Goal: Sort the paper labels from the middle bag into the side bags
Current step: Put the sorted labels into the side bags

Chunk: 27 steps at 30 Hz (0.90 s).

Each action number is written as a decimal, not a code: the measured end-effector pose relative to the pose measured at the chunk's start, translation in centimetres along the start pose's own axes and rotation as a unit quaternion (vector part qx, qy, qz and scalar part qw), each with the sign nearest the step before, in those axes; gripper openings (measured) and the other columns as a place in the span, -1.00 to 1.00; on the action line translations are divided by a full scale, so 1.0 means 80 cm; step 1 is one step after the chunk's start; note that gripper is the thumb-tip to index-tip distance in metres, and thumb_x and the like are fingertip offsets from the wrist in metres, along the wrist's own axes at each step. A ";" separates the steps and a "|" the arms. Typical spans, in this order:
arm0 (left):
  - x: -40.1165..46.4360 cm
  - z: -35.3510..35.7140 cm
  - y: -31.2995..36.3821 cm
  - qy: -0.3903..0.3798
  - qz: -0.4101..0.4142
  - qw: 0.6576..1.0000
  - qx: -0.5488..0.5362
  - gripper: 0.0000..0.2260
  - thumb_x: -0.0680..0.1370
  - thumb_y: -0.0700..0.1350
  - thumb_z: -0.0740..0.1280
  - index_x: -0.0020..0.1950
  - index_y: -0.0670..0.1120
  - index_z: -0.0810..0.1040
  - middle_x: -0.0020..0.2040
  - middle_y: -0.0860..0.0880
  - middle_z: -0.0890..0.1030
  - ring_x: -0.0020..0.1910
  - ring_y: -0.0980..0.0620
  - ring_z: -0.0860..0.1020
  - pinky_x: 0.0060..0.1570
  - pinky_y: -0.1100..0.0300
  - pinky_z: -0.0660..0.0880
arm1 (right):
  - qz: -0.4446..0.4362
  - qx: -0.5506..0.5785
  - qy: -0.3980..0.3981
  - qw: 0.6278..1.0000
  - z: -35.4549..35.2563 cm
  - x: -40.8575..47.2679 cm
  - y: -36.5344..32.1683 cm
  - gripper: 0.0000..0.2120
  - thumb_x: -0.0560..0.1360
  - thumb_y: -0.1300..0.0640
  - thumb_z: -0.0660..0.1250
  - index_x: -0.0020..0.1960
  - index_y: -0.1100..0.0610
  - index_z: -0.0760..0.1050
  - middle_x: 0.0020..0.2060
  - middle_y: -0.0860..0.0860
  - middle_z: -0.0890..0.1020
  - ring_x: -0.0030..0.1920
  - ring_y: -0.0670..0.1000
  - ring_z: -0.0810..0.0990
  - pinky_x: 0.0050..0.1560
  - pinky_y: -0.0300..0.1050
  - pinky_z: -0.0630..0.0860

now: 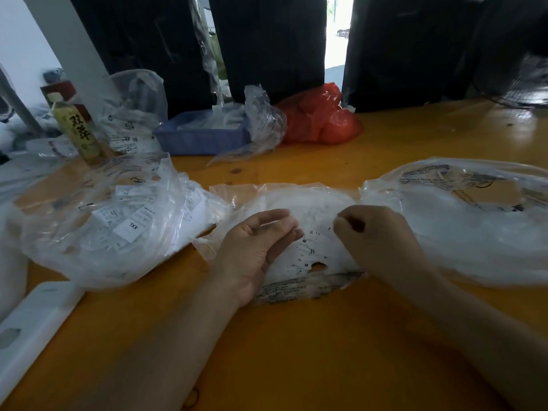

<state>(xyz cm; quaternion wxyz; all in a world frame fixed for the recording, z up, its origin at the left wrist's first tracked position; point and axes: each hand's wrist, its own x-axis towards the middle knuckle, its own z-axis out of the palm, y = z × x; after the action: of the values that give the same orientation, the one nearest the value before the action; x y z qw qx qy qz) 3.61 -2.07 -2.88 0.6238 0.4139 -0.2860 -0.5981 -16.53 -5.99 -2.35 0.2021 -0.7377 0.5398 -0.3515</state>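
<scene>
Sorting from middle bag [284,209] at worktop [296,336] centre | left hand [255,250] fingers relaxed apart, holding nothing | right hand [376,232] fingers curled together — pinched label cannot be told | one label [305,253] to be read, then carried to 9 or 3 o'clock bag.

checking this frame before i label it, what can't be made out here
All in the head view:
- Right hand: fingers curled away from the camera, so whether they pinch a label is hidden.
- Labels in the middle bag: mostly washed out by glare; only a few M marks read.
- Right bag: contents blurred behind shiny plastic.
- Blue tray: contents covered by crumpled plastic.
</scene>
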 end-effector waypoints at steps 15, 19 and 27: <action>-0.004 0.003 -0.002 -0.015 -0.010 1.000 0.010 -0.74 0.34 -0.28 0.54 0.01 -0.24 0.75 0.07 -0.30 0.75 0.02 -0.16 0.77 -0.06 0.24 0.68 | 0.011 0.221 0.002 0.975 -0.011 -0.005 0.001 -0.88 0.57 0.05 0.40 -0.09 0.06 0.51 -0.18 0.08 0.68 -0.19 0.17 0.61 -0.31 -0.15 0.51; -0.004 0.005 -0.002 -0.024 -0.009 1.000 0.012 -0.76 0.29 -0.18 0.60 -0.07 -0.18 0.80 0.05 -0.30 0.75 0.00 -0.16 0.77 -0.04 0.23 0.68 | -0.018 0.222 -0.001 0.975 -0.012 -0.008 0.001 -0.89 0.58 0.11 0.40 -0.10 0.05 0.52 -0.35 -0.12 0.61 -0.48 -0.15 0.40 -0.42 -0.34 0.37; -0.002 0.005 -0.004 -0.027 -0.023 0.999 0.027 -0.81 0.40 -0.15 0.55 -0.03 -0.19 0.80 0.07 -0.28 0.75 0.07 -0.18 0.76 0.00 0.22 0.68 | -0.080 0.197 0.029 0.977 -0.008 -0.008 0.001 -0.87 0.64 0.05 0.31 -0.08 0.00 0.55 -0.25 0.01 0.59 -0.27 0.05 0.55 -0.21 -0.16 0.54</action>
<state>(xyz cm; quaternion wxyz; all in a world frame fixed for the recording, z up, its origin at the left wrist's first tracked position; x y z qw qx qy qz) 3.07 -1.95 -2.97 0.5904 0.4205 -0.3091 -0.6157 -17.21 -5.33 -2.18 0.2992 -0.7138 0.4049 -0.4869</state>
